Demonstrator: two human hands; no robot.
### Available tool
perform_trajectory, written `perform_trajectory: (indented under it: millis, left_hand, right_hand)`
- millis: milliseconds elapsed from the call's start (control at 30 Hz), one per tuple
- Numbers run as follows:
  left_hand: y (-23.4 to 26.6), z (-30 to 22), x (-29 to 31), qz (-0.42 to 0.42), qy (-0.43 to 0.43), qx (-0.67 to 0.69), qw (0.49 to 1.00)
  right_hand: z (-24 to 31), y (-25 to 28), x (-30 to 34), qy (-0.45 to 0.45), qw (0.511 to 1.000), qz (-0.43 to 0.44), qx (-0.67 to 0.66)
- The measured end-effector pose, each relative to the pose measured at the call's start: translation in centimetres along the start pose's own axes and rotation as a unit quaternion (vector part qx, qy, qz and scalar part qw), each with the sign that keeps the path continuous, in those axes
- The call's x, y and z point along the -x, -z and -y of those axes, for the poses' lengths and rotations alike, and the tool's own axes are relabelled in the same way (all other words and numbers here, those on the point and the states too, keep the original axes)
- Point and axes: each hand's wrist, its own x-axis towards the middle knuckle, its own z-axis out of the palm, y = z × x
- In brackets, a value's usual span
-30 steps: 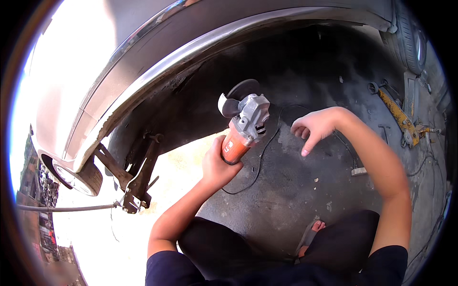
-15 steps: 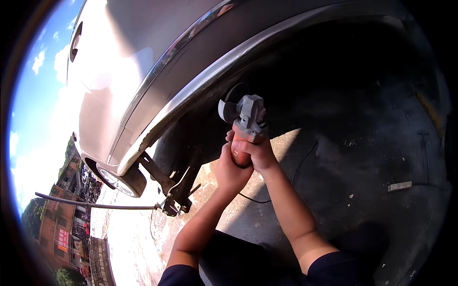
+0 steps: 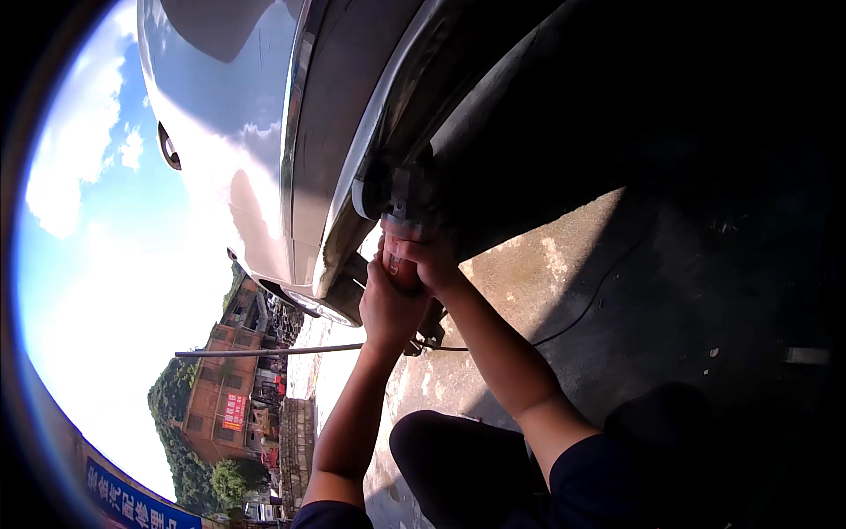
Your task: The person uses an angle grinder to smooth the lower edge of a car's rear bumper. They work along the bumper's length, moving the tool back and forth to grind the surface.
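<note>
An angle grinder (image 3: 399, 269) with an orange-red body and a dark gear head points away from me, its pale guard (image 3: 363, 199) turned toward the car. My left hand (image 3: 386, 304) is wrapped round the rear of the body. Further forward, my right hand (image 3: 432, 258) grips it from the right side. The grinder's head is close against the lower sill (image 3: 351, 198) of a light-coloured car (image 3: 256, 172). Shade hides the disc, and I cannot tell whether it touches the metal.
Beyond my hands a jack (image 3: 429, 328) stands under the car, its long rod (image 3: 264, 353) reaching left. A dark cord (image 3: 564, 331) curves over the concrete floor (image 3: 520, 304). My bent knee (image 3: 458, 458) is below my arms. A brick building (image 3: 216, 388) stands outside.
The grinder and both hands have moved in closer beneath the sill, its head passing into shade. My view has shifted and tilted, showing more sky and building. Both hands keep their grip.
</note>
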Motion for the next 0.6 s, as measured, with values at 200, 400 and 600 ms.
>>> perform_trajectory:
  millis: [200, 400, 600]
  left_hand:
    - [-0.5, 4.1, 0.0, -0.045, -0.07, -0.023, 0.996]
    - [1.7, 4.2, -1.8, 0.003, -0.066, -0.055, 0.996]
    - [1.3, 5.4, 0.3, -0.005, -0.028, -0.068, 0.997]
  right_hand:
    - [-4.6, 0.1, -0.6, 0.045, 0.999, 0.006, -0.029]
    - [-3.7, -1.1, -1.4, 0.079, 0.996, 0.01, -0.04]
    - [-6.2, -1.7, 0.1, 0.05, 0.996, -0.012, -0.073]
